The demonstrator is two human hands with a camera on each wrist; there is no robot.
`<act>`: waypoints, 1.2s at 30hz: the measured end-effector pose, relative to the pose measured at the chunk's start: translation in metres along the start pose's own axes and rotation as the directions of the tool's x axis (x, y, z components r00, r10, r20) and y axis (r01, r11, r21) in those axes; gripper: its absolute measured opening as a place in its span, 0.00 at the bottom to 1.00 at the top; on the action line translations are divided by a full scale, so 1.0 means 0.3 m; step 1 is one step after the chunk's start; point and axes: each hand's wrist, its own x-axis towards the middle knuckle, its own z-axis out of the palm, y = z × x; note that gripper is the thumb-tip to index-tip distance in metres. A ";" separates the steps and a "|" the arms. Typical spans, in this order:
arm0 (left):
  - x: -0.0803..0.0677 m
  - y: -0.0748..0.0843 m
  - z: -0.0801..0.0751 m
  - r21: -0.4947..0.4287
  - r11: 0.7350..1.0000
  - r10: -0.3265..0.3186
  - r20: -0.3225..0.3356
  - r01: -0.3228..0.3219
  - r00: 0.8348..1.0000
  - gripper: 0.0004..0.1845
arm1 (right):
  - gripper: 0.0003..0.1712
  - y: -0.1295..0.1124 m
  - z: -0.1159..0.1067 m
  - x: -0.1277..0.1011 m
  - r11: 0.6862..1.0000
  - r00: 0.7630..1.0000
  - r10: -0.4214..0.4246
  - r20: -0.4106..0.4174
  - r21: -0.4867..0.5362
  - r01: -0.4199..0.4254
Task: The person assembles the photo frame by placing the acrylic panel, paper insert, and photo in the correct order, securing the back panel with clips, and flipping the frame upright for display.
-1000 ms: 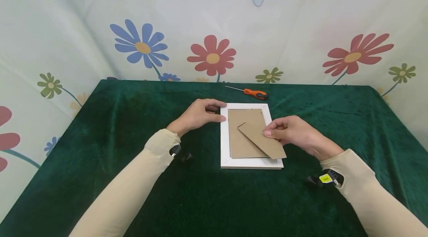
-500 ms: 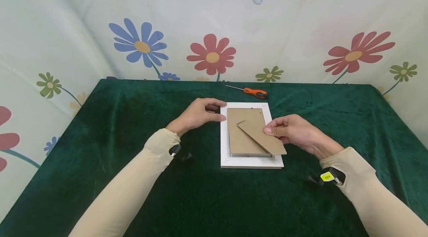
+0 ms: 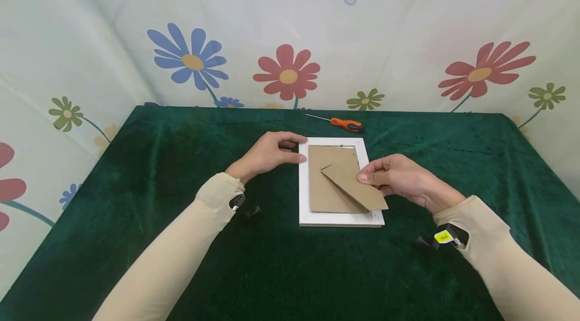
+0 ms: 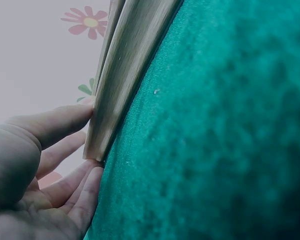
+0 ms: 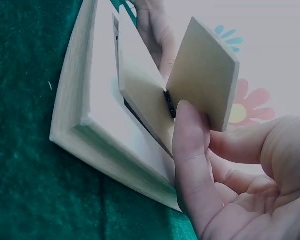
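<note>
A white picture frame [image 3: 304, 195] lies face down on the green cloth [image 3: 172, 160], with a brown backing board [image 3: 327, 192] set in it. My left hand [image 3: 299, 151] holds the frame's far left corner between thumb and forefinger. The left wrist view shows the thumb [image 4: 65, 120] on the frame's edge [image 4: 120, 75]. My right hand [image 3: 365, 176] pinches the brown stand flap [image 3: 351, 187] hinged to the board. In the right wrist view the thumb [image 5: 190, 150] presses the board [image 5: 140, 85] while the flap [image 5: 205, 75] stands raised, and the board's near side sits lifted above the frame [image 5: 85, 115].
An orange-handled screwdriver [image 3: 346, 125] lies beyond the frame near the table's far edge. A flowered cloth backdrop [image 3: 290, 34] closes in the back and both sides. Green cloth stretches wide to the left, right and front of the frame.
My right hand has pulled the stand flap a little, and the backing board has shifted slightly in the frame. The left hand has stayed at the corner.
</note>
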 end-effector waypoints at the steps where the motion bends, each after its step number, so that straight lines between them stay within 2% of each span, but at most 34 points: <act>1: 0.000 0.000 0.000 0.000 1.000 0.001 -0.001 -0.001 1.000 0.30 | 0.21 -0.002 0.001 0.001 1.000 1.000 0.002 -0.004 -0.006 -0.002; 7: -0.002 0.004 0.000 -0.005 1.000 -0.004 0.001 0.004 1.000 0.30 | 0.21 -0.004 0.004 -0.005 0.999 1.000 0.011 -0.028 -0.032 -0.012; 23: -0.002 0.007 0.000 -0.009 1.000 -0.008 -0.003 0.008 1.000 0.30 | 0.19 -0.019 -0.002 -0.015 1.000 0.999 0.013 -0.050 -0.005 -0.013; 28: 0.001 0.019 0.017 -0.011 1.000 -0.024 -0.034 0.023 0.999 0.28 | 0.19 -0.021 -0.005 -0.009 1.000 0.999 0.011 -0.049 -0.003 -0.011; 36: 0.002 0.045 0.048 0.035 0.998 -0.040 -0.091 0.043 0.995 0.28 | 0.21 -0.017 -0.011 -0.005 1.000 0.999 0.023 -0.043 0.011 -0.023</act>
